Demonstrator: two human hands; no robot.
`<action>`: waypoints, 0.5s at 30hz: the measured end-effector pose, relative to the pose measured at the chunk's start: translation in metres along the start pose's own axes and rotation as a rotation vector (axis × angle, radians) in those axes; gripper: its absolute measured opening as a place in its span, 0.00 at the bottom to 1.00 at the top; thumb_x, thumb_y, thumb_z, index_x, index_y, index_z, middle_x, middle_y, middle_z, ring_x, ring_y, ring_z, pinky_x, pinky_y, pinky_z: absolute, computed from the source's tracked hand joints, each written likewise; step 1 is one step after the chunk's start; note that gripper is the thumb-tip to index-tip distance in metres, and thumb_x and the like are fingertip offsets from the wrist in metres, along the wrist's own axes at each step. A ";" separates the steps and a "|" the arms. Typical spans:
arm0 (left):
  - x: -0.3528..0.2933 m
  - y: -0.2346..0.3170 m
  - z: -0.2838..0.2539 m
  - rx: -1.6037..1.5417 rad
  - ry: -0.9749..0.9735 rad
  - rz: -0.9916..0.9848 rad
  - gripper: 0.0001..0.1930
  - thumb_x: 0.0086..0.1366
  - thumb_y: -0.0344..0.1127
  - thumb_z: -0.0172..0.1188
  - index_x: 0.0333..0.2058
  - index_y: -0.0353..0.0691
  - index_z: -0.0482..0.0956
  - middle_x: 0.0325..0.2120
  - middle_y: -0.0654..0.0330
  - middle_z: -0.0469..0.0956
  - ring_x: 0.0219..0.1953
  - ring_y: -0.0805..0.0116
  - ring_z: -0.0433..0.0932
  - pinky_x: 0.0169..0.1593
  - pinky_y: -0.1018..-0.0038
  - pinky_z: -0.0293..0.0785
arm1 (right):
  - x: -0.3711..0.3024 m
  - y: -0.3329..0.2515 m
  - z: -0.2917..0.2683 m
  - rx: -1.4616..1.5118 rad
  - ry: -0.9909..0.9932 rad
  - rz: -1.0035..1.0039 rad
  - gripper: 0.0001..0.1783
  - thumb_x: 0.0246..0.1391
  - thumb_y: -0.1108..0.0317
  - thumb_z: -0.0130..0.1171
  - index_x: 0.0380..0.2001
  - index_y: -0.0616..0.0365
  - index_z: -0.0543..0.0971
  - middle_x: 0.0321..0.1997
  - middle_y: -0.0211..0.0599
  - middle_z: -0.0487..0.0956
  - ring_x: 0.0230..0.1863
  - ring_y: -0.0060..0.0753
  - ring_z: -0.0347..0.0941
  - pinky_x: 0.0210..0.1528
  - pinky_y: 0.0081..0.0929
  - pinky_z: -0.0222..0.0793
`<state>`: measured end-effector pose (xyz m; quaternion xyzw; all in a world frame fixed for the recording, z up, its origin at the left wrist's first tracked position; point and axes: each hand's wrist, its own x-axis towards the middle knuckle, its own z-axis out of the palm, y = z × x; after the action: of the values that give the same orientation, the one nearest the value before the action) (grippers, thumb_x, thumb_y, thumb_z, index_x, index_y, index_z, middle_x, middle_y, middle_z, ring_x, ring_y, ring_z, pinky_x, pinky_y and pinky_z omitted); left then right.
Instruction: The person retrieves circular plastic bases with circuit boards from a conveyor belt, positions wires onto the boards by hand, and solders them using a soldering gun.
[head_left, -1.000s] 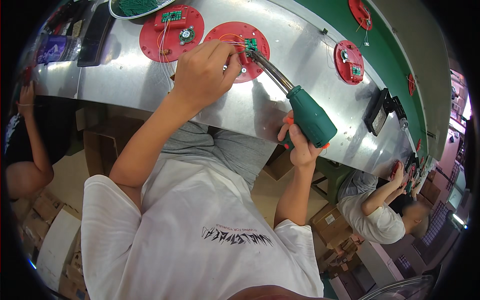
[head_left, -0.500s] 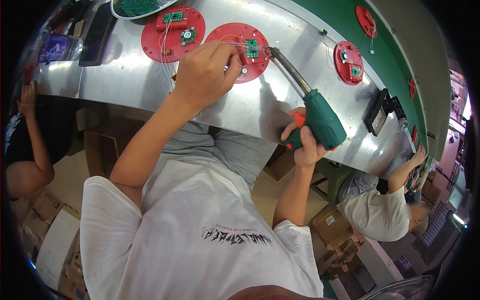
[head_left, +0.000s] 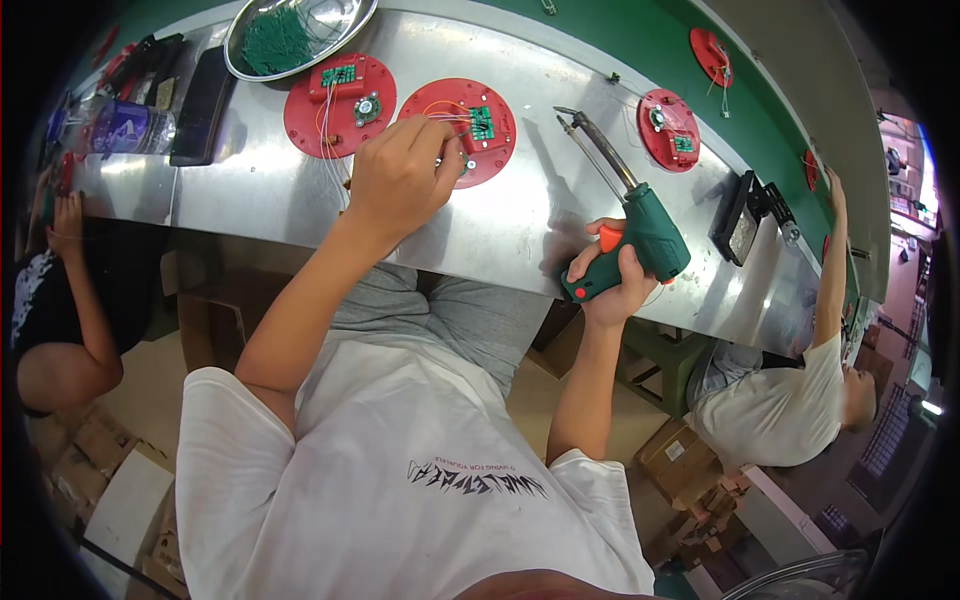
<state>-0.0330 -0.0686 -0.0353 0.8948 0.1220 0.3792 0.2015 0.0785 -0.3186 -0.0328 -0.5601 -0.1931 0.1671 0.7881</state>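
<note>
Green pistol-shaped soldering iron (head_left: 652,235) fills my right hand (head_left: 622,288), tip apart from the red round disc (head_left: 490,150) partly hidden by my left hand (head_left: 402,165), whose grip I cannot tell. Leftward sit a second red wired disc (head_left: 343,122) and a shiny metal bowl (head_left: 345,20).

Beige floor (head_left: 532,402) shows beside a green stool (head_left: 672,347) (partly hidden) near the metal table (head_left: 262,195).

I see jagged black lettering (head_left: 478,481), smaller red print (head_left: 476,467) on white shirt (head_left: 390,520), 6 o'clock; bottle label (head_left: 121,128), 10 o'clock, illegible from here.
</note>
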 end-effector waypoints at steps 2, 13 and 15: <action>0.000 0.003 -0.001 -0.030 -0.037 -0.021 0.04 0.57 0.26 0.63 0.31 0.34 0.79 0.25 0.52 0.78 0.25 0.54 0.79 0.29 0.63 0.74 | -0.001 0.000 -0.003 0.019 -0.007 -0.003 0.23 0.62 0.61 0.49 0.47 0.77 0.70 0.38 0.59 0.77 0.14 0.35 0.72 0.13 0.29 0.69; -0.009 0.011 -0.013 -0.025 -0.008 -0.083 0.07 0.59 0.28 0.63 0.35 0.33 0.79 0.29 0.51 0.78 0.32 0.52 0.79 0.34 0.61 0.76 | -0.007 -0.001 -0.003 0.081 0.040 -0.009 0.20 0.62 0.62 0.49 0.44 0.74 0.71 0.38 0.56 0.77 0.14 0.33 0.72 0.14 0.28 0.69; -0.006 0.009 -0.021 -0.064 0.033 -0.128 0.10 0.59 0.27 0.63 0.39 0.30 0.79 0.32 0.47 0.77 0.34 0.48 0.78 0.38 0.60 0.76 | -0.005 -0.001 -0.002 0.099 0.060 -0.014 0.20 0.62 0.62 0.49 0.44 0.73 0.71 0.38 0.55 0.77 0.14 0.32 0.71 0.14 0.28 0.68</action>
<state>-0.0519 -0.0729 -0.0220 0.8719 0.1700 0.3842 0.2517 0.0753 -0.3234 -0.0329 -0.5239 -0.1648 0.1542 0.8213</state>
